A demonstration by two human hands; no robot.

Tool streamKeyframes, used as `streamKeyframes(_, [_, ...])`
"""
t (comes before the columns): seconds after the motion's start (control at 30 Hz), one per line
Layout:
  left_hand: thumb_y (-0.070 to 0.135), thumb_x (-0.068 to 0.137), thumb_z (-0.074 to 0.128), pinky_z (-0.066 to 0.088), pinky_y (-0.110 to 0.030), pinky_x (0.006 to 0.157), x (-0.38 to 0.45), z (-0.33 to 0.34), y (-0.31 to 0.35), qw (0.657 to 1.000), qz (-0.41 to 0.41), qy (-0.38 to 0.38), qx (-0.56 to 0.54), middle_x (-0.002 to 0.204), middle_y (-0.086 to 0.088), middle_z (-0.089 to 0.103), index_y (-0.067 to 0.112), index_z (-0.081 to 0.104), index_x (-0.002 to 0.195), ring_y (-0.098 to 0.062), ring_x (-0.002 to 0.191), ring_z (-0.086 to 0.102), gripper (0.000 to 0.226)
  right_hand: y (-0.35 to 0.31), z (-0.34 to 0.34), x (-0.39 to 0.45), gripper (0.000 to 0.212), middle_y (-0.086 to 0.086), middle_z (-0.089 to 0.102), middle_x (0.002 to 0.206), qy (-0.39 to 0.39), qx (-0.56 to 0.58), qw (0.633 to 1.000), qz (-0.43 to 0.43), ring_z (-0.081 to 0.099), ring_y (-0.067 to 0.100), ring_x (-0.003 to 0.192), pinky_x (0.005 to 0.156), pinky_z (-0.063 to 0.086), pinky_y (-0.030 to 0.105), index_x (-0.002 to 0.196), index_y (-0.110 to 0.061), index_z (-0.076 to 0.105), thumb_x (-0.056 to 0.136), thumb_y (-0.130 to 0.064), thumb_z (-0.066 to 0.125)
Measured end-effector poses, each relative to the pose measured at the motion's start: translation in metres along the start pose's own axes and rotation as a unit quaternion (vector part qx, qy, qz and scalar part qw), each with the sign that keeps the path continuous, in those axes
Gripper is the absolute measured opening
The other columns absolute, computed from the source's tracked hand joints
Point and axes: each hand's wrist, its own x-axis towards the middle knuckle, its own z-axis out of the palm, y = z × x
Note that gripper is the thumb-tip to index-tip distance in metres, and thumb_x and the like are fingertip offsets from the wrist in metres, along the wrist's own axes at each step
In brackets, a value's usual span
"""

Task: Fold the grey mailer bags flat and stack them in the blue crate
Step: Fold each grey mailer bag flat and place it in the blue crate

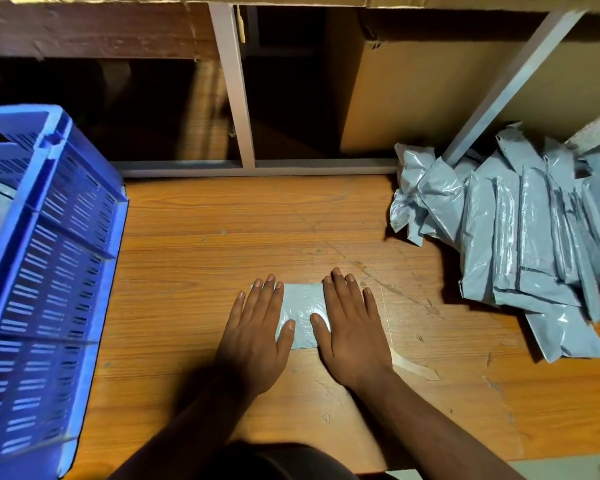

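Mailer bag (301, 308) half under hands (305, 327)

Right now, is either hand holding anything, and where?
Nothing is gripped. Left hand and right hand press flat on the folded bag's left and right sides.

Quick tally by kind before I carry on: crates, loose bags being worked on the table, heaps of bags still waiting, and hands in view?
Blue crate: 1
Grey mailer bag under the hands: 1
Heap of grey mailer bags on the right: 1 (single bags too overlapped to count)
Hands: 2, left hand and right hand, both pressing flat
Total: 5
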Motion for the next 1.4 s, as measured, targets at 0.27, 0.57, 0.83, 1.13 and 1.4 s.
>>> streamKeyframes(0.27, [0.049, 0.107, 0.026, 0.019, -0.048, 0.126, -0.007, -0.006, -0.006, 0.999, -0.013, -0.037, 0.01, 0.17, -0.002, 0.016, 0.014, 0.019, 0.163, -0.019, 0.158, 0.011, 0.066, 0.006, -0.003, -0.008, 0.068, -0.004, -0.007, 0.173, 0.007, 0.009, 1.0, 0.009, -0.01, 0.016, 0.159, 0.129, -0.001, 0.046, 0.166, -0.02, 0.001, 0.109, -0.055, 0.014])
streamKeyframes(0.57, [0.061, 0.096, 0.041, 0.006, -0.041, 0.125, 0.028, -0.042, -0.016, 0.994, -0.046, -0.072, -0.065, 0.146, 0.005, 0.05, 0.026, 0.044, 0.153, -0.017, 0.141, 0.04, 0.067, 0.013, -0.058, 0.035, 0.068, 0.002, 0.058, 0.133, -0.028, -0.02, 0.996, -0.081, 0.054, 0.027, 0.119, 0.094, 0.047, 0.039, 0.149, -0.021, 0.05, 0.093, -0.059, 0.056])
streamKeyframes(0.83, [0.034, 0.084, 0.077, 0.031, -0.032, 0.096, 0.064, -0.113, -0.02, 0.986, -0.003, -0.049, -0.161, 0.1, 0.022, 0.053, 0.037, 0.057, 0.097, -0.006, 0.101, 0.048, 0.024, 0.001, -0.106, 0.054, 0.028, -0.011, 0.053, 0.105, -0.029, 0.175, 0.98, -0.095, 0.055, 0.013, 0.095, 0.075, 0.049, 0.035, 0.097, -0.03, 0.055, 0.08, -0.025, 0.078])
streamKeyframes(1.13, [0.053, 0.088, 0.061, 0.036, -0.022, 0.093, -0.004, -0.057, -0.028, 0.992, 0.002, -0.044, -0.117, 0.121, 0.022, 0.052, 0.037, 0.065, 0.111, -0.004, 0.119, 0.05, 0.029, 0.023, -0.05, 0.006, 0.034, -0.01, 0.045, 0.156, -0.02, 0.074, 0.985, -0.152, 0.036, 0.015, 0.149, 0.118, 0.029, 0.045, 0.109, -0.032, 0.064, 0.091, -0.06, 0.06])
streamKeyframes(1.4, [0.037, 0.107, 0.025, 0.01, -0.036, 0.126, 0.04, -0.031, 0.008, 0.997, -0.016, 0.005, -0.072, 0.168, 0.001, 0.022, 0.015, 0.033, 0.158, -0.016, 0.157, 0.012, 0.057, -0.02, -0.029, 0.051, 0.051, 0.001, 0.028, 0.168, 0.049, 0.035, 0.992, -0.113, 0.018, 0.024, 0.158, 0.128, 0.015, 0.047, 0.156, -0.019, 0.041, 0.108, -0.033, 0.037])
